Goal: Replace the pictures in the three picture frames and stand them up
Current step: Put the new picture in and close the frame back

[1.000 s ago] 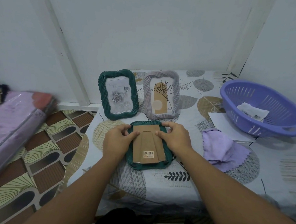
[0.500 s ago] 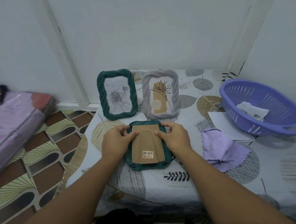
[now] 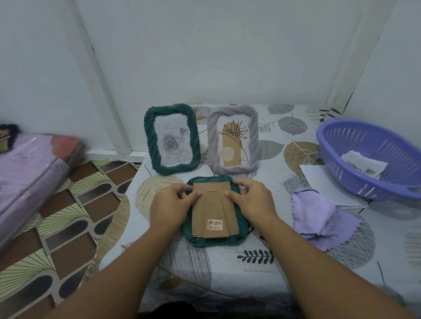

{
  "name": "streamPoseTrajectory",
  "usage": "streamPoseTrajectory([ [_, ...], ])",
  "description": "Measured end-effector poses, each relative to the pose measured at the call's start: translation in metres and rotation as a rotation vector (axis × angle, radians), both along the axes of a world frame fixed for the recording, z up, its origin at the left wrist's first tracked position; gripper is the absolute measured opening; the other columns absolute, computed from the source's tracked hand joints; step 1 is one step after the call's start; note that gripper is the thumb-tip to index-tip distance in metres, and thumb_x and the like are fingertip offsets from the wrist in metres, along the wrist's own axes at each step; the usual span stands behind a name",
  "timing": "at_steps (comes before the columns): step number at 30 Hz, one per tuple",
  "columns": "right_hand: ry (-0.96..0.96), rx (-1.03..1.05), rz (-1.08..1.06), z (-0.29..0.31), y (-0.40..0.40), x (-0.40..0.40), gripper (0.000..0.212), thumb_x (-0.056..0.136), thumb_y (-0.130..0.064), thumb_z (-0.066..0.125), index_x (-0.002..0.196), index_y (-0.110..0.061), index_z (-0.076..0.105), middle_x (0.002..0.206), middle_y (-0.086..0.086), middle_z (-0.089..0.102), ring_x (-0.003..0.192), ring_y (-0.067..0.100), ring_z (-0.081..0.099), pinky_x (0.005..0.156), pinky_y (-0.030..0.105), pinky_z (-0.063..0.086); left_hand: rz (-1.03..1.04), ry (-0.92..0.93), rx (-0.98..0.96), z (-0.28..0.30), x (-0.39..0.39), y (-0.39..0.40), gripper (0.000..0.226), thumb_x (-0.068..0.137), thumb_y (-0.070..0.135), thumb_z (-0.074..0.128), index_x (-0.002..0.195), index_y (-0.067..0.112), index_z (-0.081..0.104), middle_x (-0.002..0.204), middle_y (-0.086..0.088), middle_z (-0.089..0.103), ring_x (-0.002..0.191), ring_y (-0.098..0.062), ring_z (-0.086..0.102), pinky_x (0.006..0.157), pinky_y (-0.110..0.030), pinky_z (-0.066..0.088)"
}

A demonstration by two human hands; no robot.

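Observation:
A dark green frame lies face down on the table, its brown cardboard back with a barcode sticker facing up. My left hand rests at the frame's left edge, thumb and fingertips pressing on the cardboard. My right hand lies at the right edge, fingers touching the upper right of the back. Behind, a green frame with a rose picture and a grey frame with a plant drawing stand upright.
A purple cloth lies right of the frame. A purple plastic basket with a paper in it sits at the right on a white sheet. The table's left edge drops to a patterned floor; a wrapped purple mattress lies far left.
Hardly anything has changed; both hands stay on the cardboard back with only slight finger shifts, and the view moved a little.

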State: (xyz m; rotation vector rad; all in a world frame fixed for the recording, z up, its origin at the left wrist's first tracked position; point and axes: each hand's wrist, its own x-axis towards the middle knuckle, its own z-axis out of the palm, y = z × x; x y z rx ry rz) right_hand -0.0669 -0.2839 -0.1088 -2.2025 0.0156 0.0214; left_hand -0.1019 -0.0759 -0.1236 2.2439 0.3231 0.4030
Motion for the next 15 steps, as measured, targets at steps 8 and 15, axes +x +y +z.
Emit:
streamPoseTrajectory([
  [8, 0.003, -0.016, 0.0, -0.0012, 0.0002, 0.0008, 0.048, 0.086, -0.042, 0.078, 0.131, -0.031, 0.067, 0.121, 0.001, 0.07, 0.11, 0.021, 0.062, 0.095, 0.038, 0.051, 0.01, -0.017, 0.026, -0.0022, 0.0012, -0.0002, 0.04, 0.083, 0.05, 0.077, 0.115, 0.026, 0.075, 0.07, 0.009, 0.066, 0.069, -0.006, 0.062, 0.066, -0.031, 0.05],
  [15, 0.001, -0.024, 0.01, -0.0007, -0.0002, 0.0012, 0.049, 0.086, -0.041, 0.078, 0.132, -0.03, 0.066, 0.126, 0.0, 0.069, 0.114, 0.02, 0.062, 0.098, 0.038, 0.05, -0.015, -0.012, 0.061, -0.004, 0.0029, 0.002, 0.039, 0.086, 0.052, 0.074, 0.117, 0.029, 0.076, 0.072, 0.009, 0.065, 0.072, -0.009, 0.062, 0.069, -0.036, 0.052],
])
